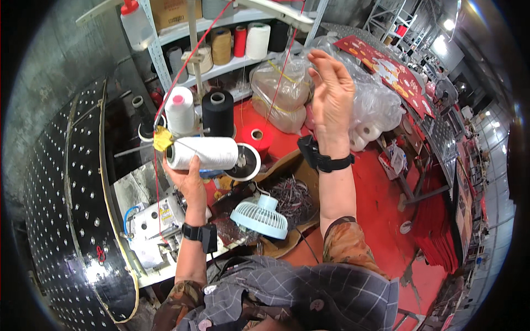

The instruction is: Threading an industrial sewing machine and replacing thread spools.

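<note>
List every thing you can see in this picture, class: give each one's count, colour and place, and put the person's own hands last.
White thread cone: one, white, lying sideways in the left hand.
Upright cones: two, one white, one black, behind it.
Red spool: one, red, on the red surface.
Shelf cones: several, tan, red, white, black.
Fan: one, pale blue, below the cone.
Plastic bags: several, clear, at centre.
Sewing machine: one, white, lower left.
Left hand: grips the cone.
Right hand: raised, open, by red thread.
</note>
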{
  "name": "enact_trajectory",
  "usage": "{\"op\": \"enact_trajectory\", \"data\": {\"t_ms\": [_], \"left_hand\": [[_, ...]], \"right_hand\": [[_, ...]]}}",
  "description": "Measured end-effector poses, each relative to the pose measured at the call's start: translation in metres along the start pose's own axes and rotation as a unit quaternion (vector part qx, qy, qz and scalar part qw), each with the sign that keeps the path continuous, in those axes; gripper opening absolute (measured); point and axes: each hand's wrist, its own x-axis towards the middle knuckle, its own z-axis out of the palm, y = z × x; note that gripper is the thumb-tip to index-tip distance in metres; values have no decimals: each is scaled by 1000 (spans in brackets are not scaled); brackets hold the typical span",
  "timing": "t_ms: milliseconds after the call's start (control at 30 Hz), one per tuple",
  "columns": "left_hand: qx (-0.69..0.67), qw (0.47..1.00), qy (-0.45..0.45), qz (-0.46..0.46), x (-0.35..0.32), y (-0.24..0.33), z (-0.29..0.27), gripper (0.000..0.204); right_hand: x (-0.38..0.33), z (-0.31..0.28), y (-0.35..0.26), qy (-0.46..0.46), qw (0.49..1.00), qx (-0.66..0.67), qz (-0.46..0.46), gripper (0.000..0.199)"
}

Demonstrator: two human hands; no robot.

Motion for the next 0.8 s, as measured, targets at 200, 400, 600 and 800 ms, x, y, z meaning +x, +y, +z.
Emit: {"op": "enact_trajectory", "data": {"t_ms": [200,400,600,800], "left_hand": [[-6,1000,-6,-1,3,-10,-6,61],[-62,998,19,4,7,-19,-3,60],[-103,994,29,-38,15,-26,2,60],[-3,997,-72,5,11,-30,31,64]], "right_hand": [[-73,-131,6,153,918,323,169,9],[-136,-208,-32,174,917,310,184,20],[-180,-234,-66,283,941,66,176,12],[-212,-239,-75,370,894,-167,192,11]]}}
